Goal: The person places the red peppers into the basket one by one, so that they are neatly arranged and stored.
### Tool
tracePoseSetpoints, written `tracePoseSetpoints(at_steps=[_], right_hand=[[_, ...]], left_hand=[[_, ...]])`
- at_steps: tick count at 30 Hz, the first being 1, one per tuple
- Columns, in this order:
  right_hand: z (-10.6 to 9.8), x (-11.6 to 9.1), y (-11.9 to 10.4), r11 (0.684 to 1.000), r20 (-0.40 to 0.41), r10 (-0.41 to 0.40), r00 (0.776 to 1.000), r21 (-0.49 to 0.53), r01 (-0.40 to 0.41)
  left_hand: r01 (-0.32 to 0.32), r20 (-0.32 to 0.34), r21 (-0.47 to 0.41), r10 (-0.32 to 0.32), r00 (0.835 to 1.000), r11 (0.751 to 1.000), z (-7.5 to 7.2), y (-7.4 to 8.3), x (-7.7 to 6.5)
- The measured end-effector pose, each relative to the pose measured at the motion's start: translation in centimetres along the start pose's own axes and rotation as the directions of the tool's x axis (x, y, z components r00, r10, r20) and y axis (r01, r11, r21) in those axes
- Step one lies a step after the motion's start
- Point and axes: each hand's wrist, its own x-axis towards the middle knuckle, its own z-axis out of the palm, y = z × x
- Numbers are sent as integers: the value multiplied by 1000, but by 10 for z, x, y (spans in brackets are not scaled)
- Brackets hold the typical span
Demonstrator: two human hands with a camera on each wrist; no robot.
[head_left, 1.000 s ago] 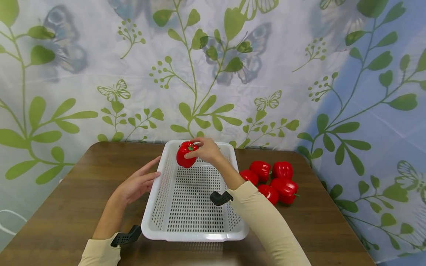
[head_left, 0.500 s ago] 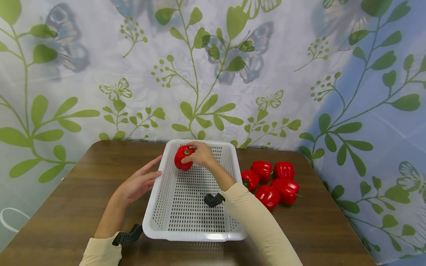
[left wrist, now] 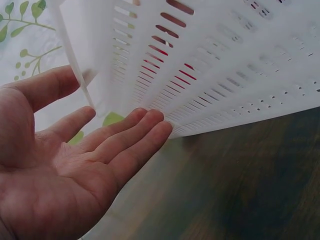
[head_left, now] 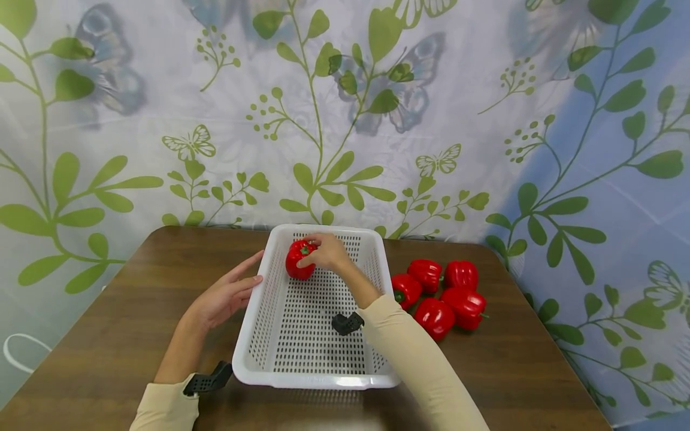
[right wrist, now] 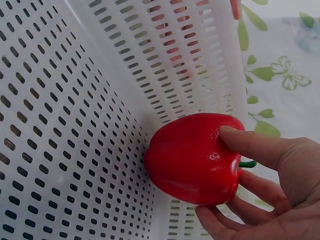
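A white perforated basket (head_left: 318,381) stands on the wooden table. Inside its far left corner, a red bell pepper (right wrist: 192,159) with a green stem is upright, close over the basket floor. My right hand (head_left: 326,254) grips it from the right, the thumb (right wrist: 255,145) on one side and the fingers on the other. My left hand (head_left: 221,299) is at the basket's left side with fingers extended, fingertips right at the wall and rim. In the left wrist view that open palm (left wrist: 65,170) faces up beside the slotted wall.
Several more red bell peppers (head_left: 435,319) lie grouped on the table (head_left: 517,371) right of the basket, one partly hidden behind its rim. A patterned cloth (head_left: 345,120) hangs behind the table's far edge.
My right hand has lowered the bell pepper from rim height down into the basket's far left corner. The left hand has stayed at the basket's side.
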Motion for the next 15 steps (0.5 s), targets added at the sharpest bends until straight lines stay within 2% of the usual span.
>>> tracePoseSetpoints(at_steps=[6, 15], right_hand=[[3, -2, -2, 1000, 9, -6, 1000, -5, 7], [7, -2, -2, 1000, 38, 5, 999, 5, -5]], left_hand=[[3, 13, 11, -3, 1000, 1000, 0, 0, 0], [5, -6, 21, -5, 1000, 1000, -1, 0, -1]])
